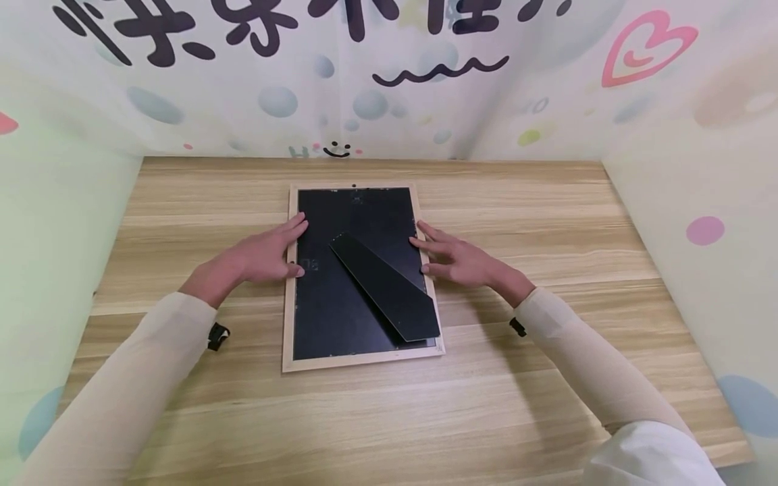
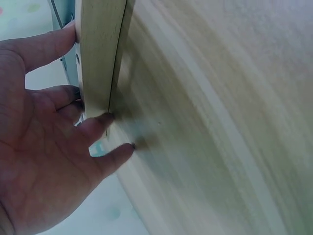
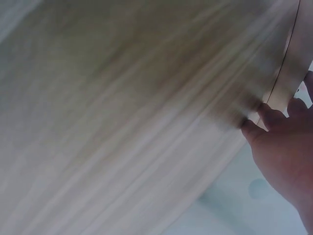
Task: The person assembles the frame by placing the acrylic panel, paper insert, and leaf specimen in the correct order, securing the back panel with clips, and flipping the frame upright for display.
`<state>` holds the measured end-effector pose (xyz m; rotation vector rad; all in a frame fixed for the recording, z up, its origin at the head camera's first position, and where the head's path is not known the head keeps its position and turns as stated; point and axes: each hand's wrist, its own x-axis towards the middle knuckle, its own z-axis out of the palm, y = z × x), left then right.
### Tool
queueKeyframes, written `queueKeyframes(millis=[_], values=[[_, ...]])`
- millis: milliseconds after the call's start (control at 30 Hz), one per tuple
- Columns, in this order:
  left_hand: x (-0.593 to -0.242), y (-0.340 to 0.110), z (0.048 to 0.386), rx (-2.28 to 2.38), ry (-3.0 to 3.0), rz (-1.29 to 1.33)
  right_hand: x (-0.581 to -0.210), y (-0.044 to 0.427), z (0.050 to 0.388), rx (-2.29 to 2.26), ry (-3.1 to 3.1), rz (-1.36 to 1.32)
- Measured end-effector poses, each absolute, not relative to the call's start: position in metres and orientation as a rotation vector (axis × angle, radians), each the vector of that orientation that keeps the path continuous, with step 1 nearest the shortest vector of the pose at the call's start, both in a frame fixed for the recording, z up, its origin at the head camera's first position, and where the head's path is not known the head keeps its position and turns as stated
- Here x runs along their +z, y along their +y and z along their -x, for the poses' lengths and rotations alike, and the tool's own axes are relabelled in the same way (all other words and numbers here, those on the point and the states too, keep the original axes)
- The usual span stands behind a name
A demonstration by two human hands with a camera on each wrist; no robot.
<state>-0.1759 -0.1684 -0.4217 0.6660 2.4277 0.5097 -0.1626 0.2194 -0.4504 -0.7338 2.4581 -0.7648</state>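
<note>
On the worktop (image 1: pixel 523 196), picture frame (image 1: pixel 340 310): likely light, stiff; hold sides.
Left hand (image 1: pixel 266 255), right hand (image 1: pixel 458 258): spread, merely touching frame's sides.

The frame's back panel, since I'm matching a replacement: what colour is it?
Black; the back panel shows best in the head view.

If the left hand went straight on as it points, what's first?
The left hand would first meet the picture frame's wooden side rail; its fingers appear to touch it. Beyond lies the black backing panel. Depth is hard to judge.
</note>
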Motion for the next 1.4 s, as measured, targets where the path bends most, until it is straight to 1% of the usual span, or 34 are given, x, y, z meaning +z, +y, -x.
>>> queueKeyframes(millis=[400, 767, 1400], values=[[-0.425, -0.167, 0.176, 0.512, 2.424, -0.702, -0.446, 0.214, 0.161, -0.760, 2.458, 0.612], [-0.423, -0.168, 0.175, 0.508, 2.424, -0.704, -0.440, 0.199, 0.156, -0.692, 2.536, 0.515], [-0.423, -0.168, 0.175, 0.517, 2.421, -0.695, -0.440, 0.200, 0.155, -0.696, 2.537, 0.530]])
